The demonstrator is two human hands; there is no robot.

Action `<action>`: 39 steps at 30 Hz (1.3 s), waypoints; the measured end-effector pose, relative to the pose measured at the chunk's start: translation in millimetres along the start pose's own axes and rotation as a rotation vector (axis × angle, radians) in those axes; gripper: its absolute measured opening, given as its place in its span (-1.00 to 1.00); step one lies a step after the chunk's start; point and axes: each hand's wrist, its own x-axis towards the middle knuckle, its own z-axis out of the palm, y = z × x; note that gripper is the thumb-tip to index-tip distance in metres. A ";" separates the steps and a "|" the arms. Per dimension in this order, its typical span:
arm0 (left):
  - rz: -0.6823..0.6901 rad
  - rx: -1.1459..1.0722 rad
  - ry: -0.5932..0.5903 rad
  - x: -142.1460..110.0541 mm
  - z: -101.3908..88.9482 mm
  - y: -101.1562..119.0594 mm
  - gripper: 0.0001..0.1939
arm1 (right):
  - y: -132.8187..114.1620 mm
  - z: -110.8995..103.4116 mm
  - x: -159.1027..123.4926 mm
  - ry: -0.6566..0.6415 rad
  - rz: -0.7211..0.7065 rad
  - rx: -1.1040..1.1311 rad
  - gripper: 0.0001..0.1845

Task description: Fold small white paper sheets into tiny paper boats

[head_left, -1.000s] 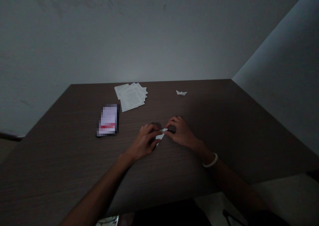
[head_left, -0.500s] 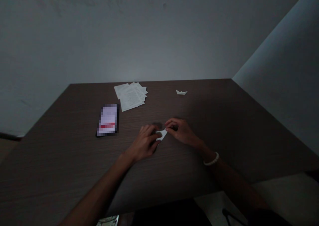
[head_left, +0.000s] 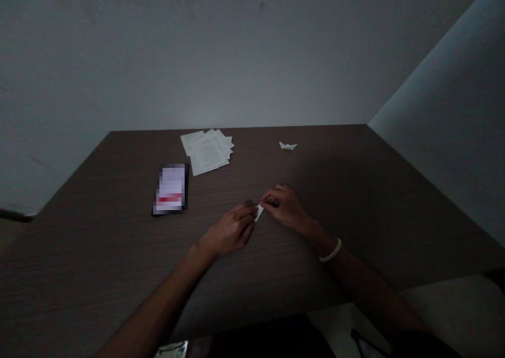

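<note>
Right now the right hand (head_left: 284, 209) pinches a small folded paper piece (head_left: 259, 212), the left hand (head_left: 231, 231) curled alongside, its grip unclear, and this tight fold calls for steady fingertips.

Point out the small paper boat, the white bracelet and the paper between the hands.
Paper boat (head_left: 288, 146): head view, on its hull.
White bracelet (head_left: 330, 252): head view, on its band.
Folded paper (head_left: 259, 212): head view, on its exposed tip.

Here we are, left forearm (head_left: 158, 300) and right forearm (head_left: 371, 289) angling in from either side, and the left hand (head_left: 231, 230) is curled, knuckles up, while the right hand (head_left: 284, 208) pinches down with its fingertips (head_left: 265, 198), the two hands just beside each other!
</note>
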 end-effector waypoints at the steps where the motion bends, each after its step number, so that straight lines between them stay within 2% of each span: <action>1: -0.003 0.005 0.000 0.5 -0.5 0.4 -0.73 | 0.3 0.0 -0.1 0.006 -0.009 -0.015 -0.88; 9: -0.012 0.009 -0.049 4.3 -2.6 2.0 -0.68 | 4.8 -3.8 -2.6 -0.047 -0.111 -0.072 -0.95; 17: -0.054 0.015 -0.039 5.8 -4.5 4.2 -0.75 | 8.5 -4.2 -2.4 -0.107 -0.179 -0.150 -0.89; 22: -0.106 0.009 -0.026 7.6 -3.8 4.3 -0.68 | 9.6 -5.8 -1.0 -0.145 -0.212 -0.170 -0.86; 31: -0.105 0.043 -0.040 9.2 -1.8 2.7 -0.54 | 6.6 -14.2 -1.3 -0.198 -0.165 -0.114 -0.86; 36: -0.117 0.069 -0.080 10.1 -3.4 4.7 -0.54 | 3.3 -17.0 -5.1 -0.156 -0.105 -0.039 -0.95; 39: -0.108 0.066 -0.064 9.3 -1.8 5.1 -0.56 | 3.7 -16.3 -4.9 -0.118 -0.076 0.028 -0.96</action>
